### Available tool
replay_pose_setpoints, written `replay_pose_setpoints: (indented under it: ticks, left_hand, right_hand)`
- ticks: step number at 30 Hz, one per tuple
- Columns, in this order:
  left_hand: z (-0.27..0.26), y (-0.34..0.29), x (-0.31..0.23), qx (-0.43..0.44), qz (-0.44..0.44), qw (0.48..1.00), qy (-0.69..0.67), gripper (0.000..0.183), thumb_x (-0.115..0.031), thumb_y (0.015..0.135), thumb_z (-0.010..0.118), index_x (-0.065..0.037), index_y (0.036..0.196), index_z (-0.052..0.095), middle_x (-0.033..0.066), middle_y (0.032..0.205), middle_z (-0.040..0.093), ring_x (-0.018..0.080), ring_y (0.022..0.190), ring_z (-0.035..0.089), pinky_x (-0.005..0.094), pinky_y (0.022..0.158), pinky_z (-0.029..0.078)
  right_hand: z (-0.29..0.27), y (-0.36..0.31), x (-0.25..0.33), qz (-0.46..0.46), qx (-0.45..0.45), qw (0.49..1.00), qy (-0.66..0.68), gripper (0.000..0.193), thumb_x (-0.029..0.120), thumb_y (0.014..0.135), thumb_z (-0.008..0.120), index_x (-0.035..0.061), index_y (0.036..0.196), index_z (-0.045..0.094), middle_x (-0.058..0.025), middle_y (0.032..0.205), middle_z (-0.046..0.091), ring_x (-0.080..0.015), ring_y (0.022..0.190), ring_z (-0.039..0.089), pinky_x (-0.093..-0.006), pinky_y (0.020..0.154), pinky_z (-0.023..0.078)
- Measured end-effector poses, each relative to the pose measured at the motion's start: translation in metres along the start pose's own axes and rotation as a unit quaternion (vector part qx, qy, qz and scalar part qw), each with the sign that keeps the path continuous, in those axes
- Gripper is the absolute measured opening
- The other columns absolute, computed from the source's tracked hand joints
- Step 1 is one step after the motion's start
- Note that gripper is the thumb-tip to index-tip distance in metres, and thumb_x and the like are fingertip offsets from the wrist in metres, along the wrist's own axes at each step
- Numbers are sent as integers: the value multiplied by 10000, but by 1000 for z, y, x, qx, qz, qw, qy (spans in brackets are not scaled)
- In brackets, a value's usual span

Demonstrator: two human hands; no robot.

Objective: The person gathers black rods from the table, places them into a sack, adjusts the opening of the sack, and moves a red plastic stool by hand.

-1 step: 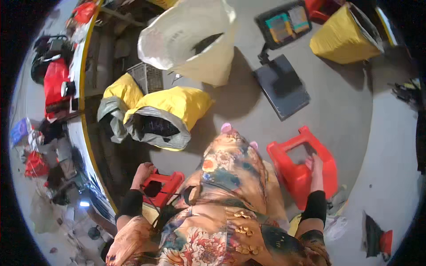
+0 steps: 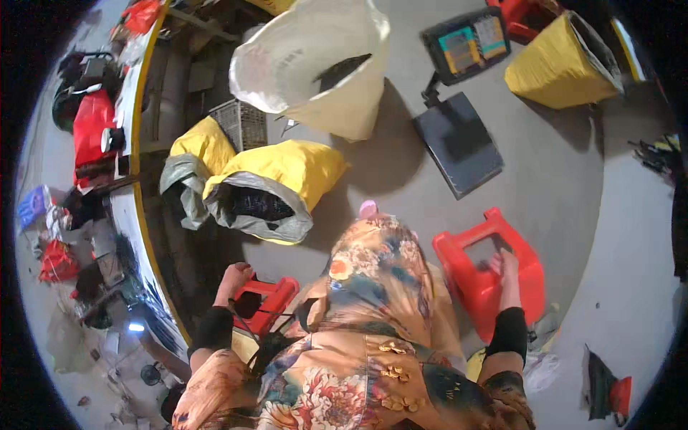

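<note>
At the lower left, my left hand [image 2: 233, 281] has its fingers curled at the rim of a red plastic stool [image 2: 278, 301], partly hidden by my clothing. My right hand [image 2: 506, 269] is closed on a second, larger-looking red plastic stool [image 2: 527, 252] on my right, which lies tilted with its leg opening showing. Its fingers are slightly blurred. Between the two stools, my flower-patterned clothing [image 2: 373, 287] covers my lap, and a pink shoe tip [image 2: 368, 208] peeks out past it.
Ahead are yellow sacks [image 2: 304, 172] with grey linings, one holding dark pieces, and a tall white sack [image 2: 344, 100]. A floor scale [image 2: 462, 147] with a display [image 2: 466, 46] stands beyond the right stool. Another yellow sack [image 2: 555, 68] leans at far right. A yellow-edged table [image 2: 140, 215] runs along my left.
The view has shifted slightly, so the sacks and scale sit a little farther right and lower. Both hands stay at the same stools.
</note>
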State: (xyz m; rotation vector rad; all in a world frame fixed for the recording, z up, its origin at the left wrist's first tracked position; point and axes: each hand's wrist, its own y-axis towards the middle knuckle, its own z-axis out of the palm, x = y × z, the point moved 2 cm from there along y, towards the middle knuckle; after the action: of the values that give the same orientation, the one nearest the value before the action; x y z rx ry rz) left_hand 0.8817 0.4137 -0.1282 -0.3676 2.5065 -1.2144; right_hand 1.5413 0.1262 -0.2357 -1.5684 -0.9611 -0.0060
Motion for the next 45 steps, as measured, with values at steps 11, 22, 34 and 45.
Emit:
replay_pose_setpoints:
  ticks: [11,22,34,45]
  left_hand:
    - [-13,-4,55,-25,-59,990,-129,278,-205,701,531,9,879,537,88,654,559,134,507,528,251,439,420]
    - [94,-90,159,2,-212,922,-324,167,-170,701,521,-41,805,537,59,632,545,144,529,549,258,436,412]
    - [127,-98,141,6,-190,931,-312,224,-210,726,523,-22,845,552,50,722,572,124,564,562,226,448,435]
    - [-4,16,92,-306,-61,921,-233,598,-306,643,606,51,1072,390,179,1007,491,232,928,483,297,763,379]
  right_hand:
    - [297,-57,88,-126,309,917,-219,320,255,747,516,31,971,471,-53,831,526,-122,678,531,-237,555,448]
    - [414,-131,144,-85,454,867,-185,620,437,716,507,47,1143,283,-130,1011,464,-195,821,518,-294,631,460]
    - [532,-154,204,-216,432,801,-354,374,276,742,429,-64,893,474,-153,781,559,-169,563,560,-268,462,450]
    - [500,-170,62,-522,393,691,-309,589,224,720,541,9,1177,239,-137,1110,385,-173,941,443,-289,757,385]
